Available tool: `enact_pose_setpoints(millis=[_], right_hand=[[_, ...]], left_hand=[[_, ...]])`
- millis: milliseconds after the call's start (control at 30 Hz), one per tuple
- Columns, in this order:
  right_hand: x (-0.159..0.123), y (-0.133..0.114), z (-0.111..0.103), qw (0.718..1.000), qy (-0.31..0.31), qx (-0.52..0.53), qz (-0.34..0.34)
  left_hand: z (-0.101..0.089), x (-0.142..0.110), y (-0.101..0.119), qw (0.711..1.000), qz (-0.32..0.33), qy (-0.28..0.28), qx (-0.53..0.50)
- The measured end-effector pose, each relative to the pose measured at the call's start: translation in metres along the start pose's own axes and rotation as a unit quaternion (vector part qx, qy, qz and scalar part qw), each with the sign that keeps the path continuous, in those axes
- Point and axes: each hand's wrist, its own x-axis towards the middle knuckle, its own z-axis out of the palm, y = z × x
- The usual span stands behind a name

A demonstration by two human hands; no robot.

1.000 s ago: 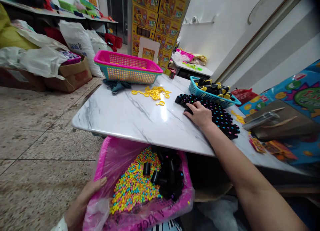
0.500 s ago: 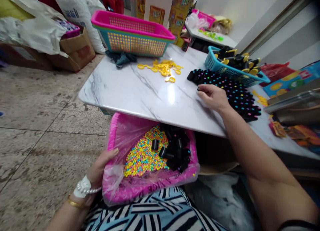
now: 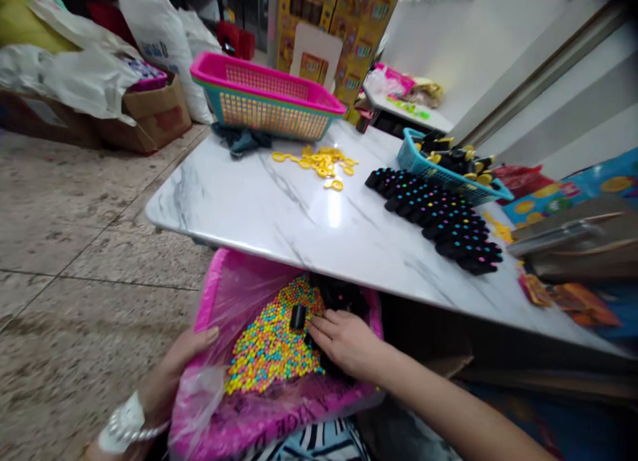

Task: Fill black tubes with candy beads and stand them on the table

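A pink basin (image 3: 208, 295) lined with clear printed plastic rests against my lap, its far edge under the table. Inside are many small coloured beads (image 3: 269, 348) and a pile of small black cylinders (image 3: 343, 295). My left hand (image 3: 187, 351) grips the basin's left rim, thumb over the edge. My right hand (image 3: 349, 345) lies over the black pile at the basin's right, fingers stretched out, their tips by a dark piece partly hidden beneath them. A single black cylinder (image 3: 298, 316) stands on the beads just left of those fingertips.
On the white marbled table (image 3: 224, 202) stand rows of black cylinders with coloured dots on top (image 3: 438, 215). Behind them is a blue basket (image 3: 433, 172) of black and yellow pieces. Yellow ring pieces (image 3: 323, 162), a dark cloth (image 3: 242, 141) and stacked baskets (image 3: 269, 105) occupy the far side.
My right hand has moved from the front of the black rows on the table down into the basin. My left hand still holds the rim. The view has shifted slightly.
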Motion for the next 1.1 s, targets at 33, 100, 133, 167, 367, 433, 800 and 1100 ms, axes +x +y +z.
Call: enact_pose_setpoints(millis=[33, 100, 133, 167, 367, 433, 800, 1100], right_hand=[[0.003, -0.002, 0.009, 1.0, -0.023, -0.01, 0.0], [0.009, -0.008, 0.019, 0.999, -0.046, -0.001, -0.02], [0.01, -0.012, 0.02, 0.998, -0.05, 0.011, -0.032], [0.011, -0.017, 0.019, 0.997, -0.053, 0.028, -0.042], [0.009, -0.023, 0.015, 0.96, 0.023, 0.278, -0.002], [0.005, -0.017, 0.013, 0.924, 0.061, 0.377, 0.031], [-0.002, -0.005, 0.001, 0.852, 0.125, 0.494, 0.122], [-0.022, 0.02, -0.051, 0.869, 0.325, 0.267, 0.261]], left_hand=[[0.001, 0.0, 0.001, 1.0, -0.009, -0.008, 0.004], [0.005, -0.003, 0.004, 0.999, -0.031, -0.008, 0.02], [0.007, -0.006, 0.006, 0.999, -0.033, -0.005, 0.029], [0.009, -0.008, 0.007, 0.999, -0.027, -0.003, 0.036], [0.016, -0.01, 0.005, 0.997, 0.041, -0.057, 0.027], [0.016, -0.01, 0.005, 0.997, 0.038, -0.072, 0.015], [0.013, -0.007, 0.004, 0.998, -0.006, -0.059, 0.016], [0.017, -0.012, 0.01, 0.999, -0.03, -0.014, 0.013]])
